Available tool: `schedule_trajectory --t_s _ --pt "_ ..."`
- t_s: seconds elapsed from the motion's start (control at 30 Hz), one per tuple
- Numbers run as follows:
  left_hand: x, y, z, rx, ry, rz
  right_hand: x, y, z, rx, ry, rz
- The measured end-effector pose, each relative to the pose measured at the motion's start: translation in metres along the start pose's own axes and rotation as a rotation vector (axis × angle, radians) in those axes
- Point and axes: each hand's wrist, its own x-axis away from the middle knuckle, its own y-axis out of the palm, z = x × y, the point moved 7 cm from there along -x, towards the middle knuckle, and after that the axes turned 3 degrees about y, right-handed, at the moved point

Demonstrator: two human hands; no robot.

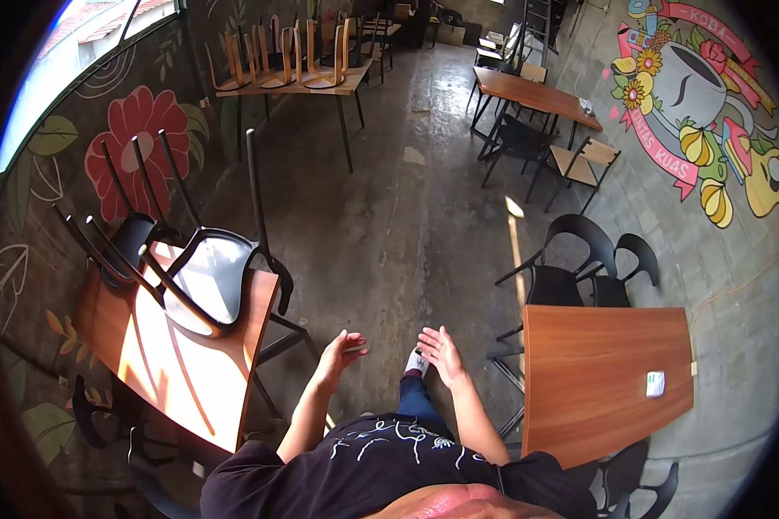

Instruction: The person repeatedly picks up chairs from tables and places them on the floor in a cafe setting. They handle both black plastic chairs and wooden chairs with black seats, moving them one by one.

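Both of my hands are held out in front of my body above the concrete floor (376, 214), holding nothing. My left hand (343, 355) has its fingers spread a little and curved inward. Its nearest furniture is the wooden table (227, 383) on the left, where black chairs (211, 272) rest upside down with their legs up. My right hand (443, 353) has its fingers apart, over my shoe (417, 362). To its right stands another wooden table (604, 376) with a small white-and-green packet or card (655, 383) on it.
Black chairs (574, 259) stand behind the right table. Farther right are a long wooden table (532, 94) and a wooden-seat chair (578, 165). Upturned stools (321, 71) sit on a back-left table (285, 91). Painted walls (694, 84) flank the aisle.
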Motion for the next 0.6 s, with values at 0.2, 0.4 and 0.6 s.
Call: schedule_trajectory --t_s 0.2,0.4,0.6 --pt "-0.118 0.033 0.053 -0.059 0.052 0.082 -0.099 -0.034 -0.066 0.072 0.078 -0.011" --pt "-0.202 0.067 0.132 -0.061 0.214 0.111 -0.188 -0.037 -0.147 0.124 0.066 -0.101" --pt "-0.212 0.037 0.228 -0.367 0.897 0.667 -0.277 -0.006 -0.181 0.164 0.14 -0.171"
